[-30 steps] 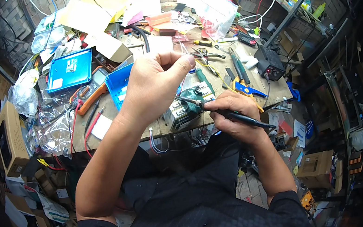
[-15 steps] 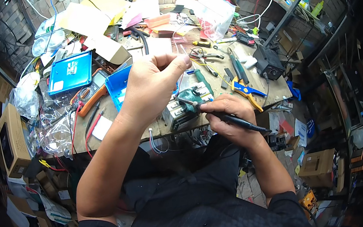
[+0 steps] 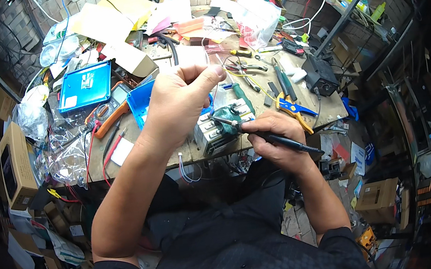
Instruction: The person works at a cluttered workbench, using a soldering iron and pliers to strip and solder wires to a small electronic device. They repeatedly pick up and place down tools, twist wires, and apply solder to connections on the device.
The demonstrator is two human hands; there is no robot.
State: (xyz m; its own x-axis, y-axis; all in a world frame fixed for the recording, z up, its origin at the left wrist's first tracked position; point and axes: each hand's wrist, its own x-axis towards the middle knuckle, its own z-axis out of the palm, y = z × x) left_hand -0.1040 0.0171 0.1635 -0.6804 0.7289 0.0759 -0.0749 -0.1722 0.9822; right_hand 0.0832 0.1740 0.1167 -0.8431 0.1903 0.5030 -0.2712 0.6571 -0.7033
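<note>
My right hand (image 3: 278, 135) is closed around a black soldering iron (image 3: 290, 143), its tip over the top of a block of battery cells (image 3: 216, 138) at the table's front edge. Dark green material (image 3: 227, 115) covers part of the block's top. Whether the tip touches a terminal, I cannot tell. Above and left of the block, my left hand (image 3: 179, 98) is closed in a pinch on a thin pale wire, with a strand showing above the fingertips. Behind my left wrist, a blue case (image 3: 138, 102) is partly hidden.
An orange multimeter (image 3: 107, 110) and a blue lid (image 3: 85, 86) lie to the left. On the right are blue-and-yellow wire strippers (image 3: 295, 110), green-handled pliers (image 3: 284, 81) and a black box-shaped device (image 3: 320, 73). Papers, plastic bags and cables crowd the back. A white-plugged cable (image 3: 182, 164) hangs over the front edge.
The whole view has shifted very slightly. Both hands keep their grips, and the soldering iron stays over the battery block with hardly any movement.
</note>
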